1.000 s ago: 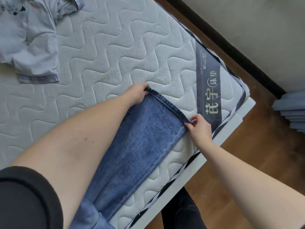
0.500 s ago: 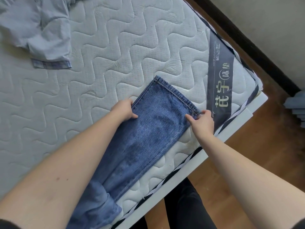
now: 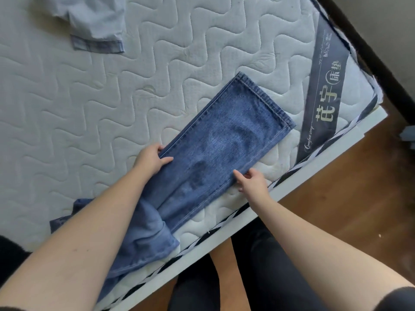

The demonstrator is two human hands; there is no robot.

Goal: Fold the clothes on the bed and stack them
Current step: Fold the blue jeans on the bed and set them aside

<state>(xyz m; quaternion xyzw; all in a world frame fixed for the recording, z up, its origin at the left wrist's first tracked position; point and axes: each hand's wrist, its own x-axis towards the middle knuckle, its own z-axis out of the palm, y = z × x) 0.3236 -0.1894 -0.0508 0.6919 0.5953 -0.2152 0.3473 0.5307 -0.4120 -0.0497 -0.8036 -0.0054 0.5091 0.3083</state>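
The jeans (image 3: 224,149) lie stretched flat along the near edge of the bed (image 3: 112,108), legs together, so the creases go out before the fold. The left hand (image 3: 151,159) pinches the far seam, thumb on top; the right hand (image 3: 252,182) nips the near seam. Both have slid back from the hem toward mid-leg since a second ago. A pale blue shirt (image 3: 94,21) waits at the far side.

Faded blue denim jeans (image 3: 226,140), pale blue shirt (image 3: 94,16), white wave-quilted mattress (image 3: 67,104), brown wooden floor (image 3: 350,189).
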